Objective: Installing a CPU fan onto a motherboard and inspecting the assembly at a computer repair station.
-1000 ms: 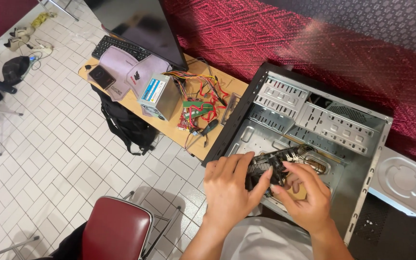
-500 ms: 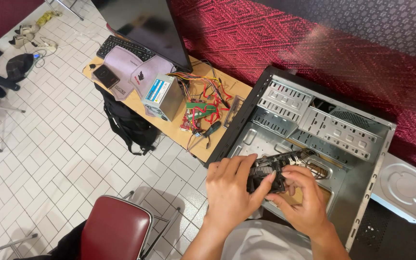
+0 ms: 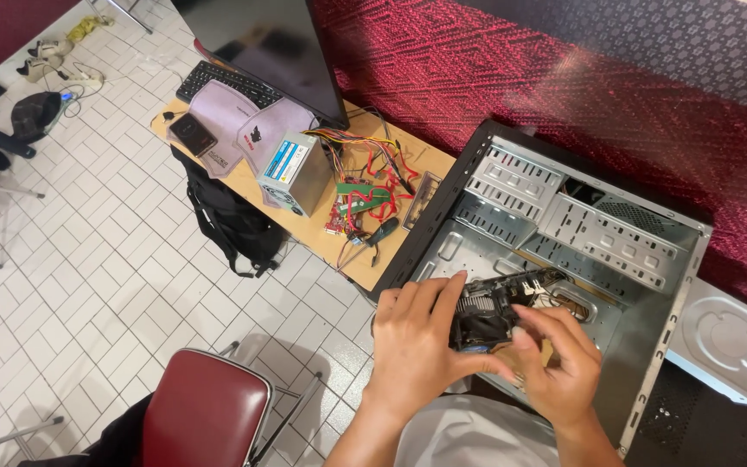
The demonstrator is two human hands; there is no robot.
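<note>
1. The left hand [image 3: 412, 342] is gripping the near-left edge of a dark circuit board [image 3: 488, 313], its fingers curled together over the board's top and the thumb reaching underneath.
2. The right hand [image 3: 559, 367] is supporting the board's near-right side, with the fingers bent and closed against it and the index finger lying across the top.
3. The board, carrying a finned cooler and a bundle of pale cables, is sitting low inside the open computer case [image 3: 650, 259], over the case's near-left floor and near the round cut-out in the metal tray.
4. The case is lying on its side, open side up, with its perforated drive cages occupying the far half.
5. A grey side panel [image 3: 728, 342] is lying just right of the case.
6. A grey power supply [image 3: 291, 173] is standing on the wooden table [image 3: 244, 186] to the left, with its coloured wires trailing toward a small green and red board [image 3: 358, 203].
7. A keyboard [image 3: 226, 84] and a dark monitor [image 3: 261, 43] are occupying the table's far end.
8. A black backpack [image 3: 231, 225] is leaning against the table's near edge on the tiled floor.
9. A red chair [image 3: 205, 415] is standing near and to the left of the hands.
</note>
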